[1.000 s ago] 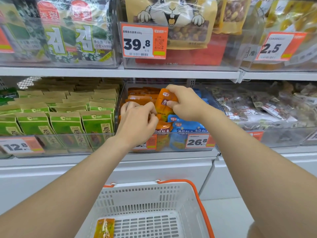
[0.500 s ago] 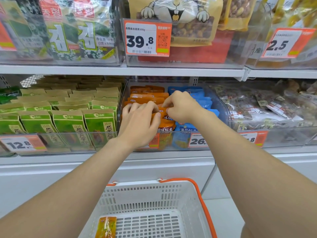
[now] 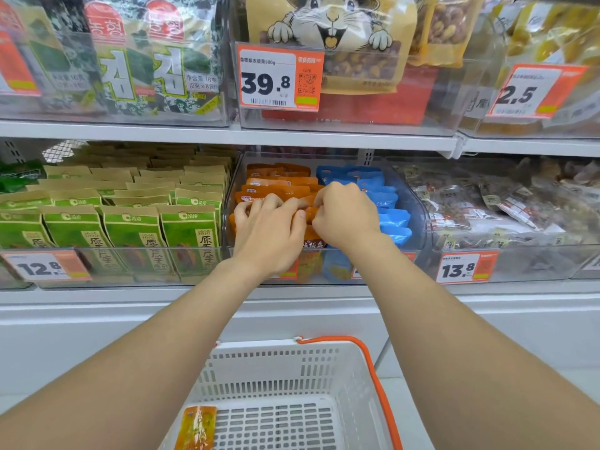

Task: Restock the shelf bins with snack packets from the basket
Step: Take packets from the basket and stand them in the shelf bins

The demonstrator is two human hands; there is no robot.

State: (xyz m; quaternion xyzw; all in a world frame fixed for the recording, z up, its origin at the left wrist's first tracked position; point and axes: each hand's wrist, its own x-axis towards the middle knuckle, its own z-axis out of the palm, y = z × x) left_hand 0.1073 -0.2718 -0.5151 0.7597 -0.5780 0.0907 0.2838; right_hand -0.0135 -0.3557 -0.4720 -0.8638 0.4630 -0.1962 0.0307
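Both hands reach into a clear shelf bin on the middle shelf. It holds a row of orange snack packets on the left and blue packets on the right. My left hand lies over the front orange packets with fingers curled onto their tops. My right hand pinches the top edge of an orange packet in the same row; the packet is mostly hidden by the hands. Below, a white basket with an orange handle holds one orange-yellow packet at its front left.
Green seed packets fill the bin to the left. A bin of mixed clear-wrapped snacks stands to the right. The upper shelf carries seaweed packs and nut bags behind orange price tags. A white cabinet front runs below the shelf.
My right hand has lowered the orange packet from above the bin down into the orange row. The left hand has stayed on the front packets, its fingers shifting slightly.
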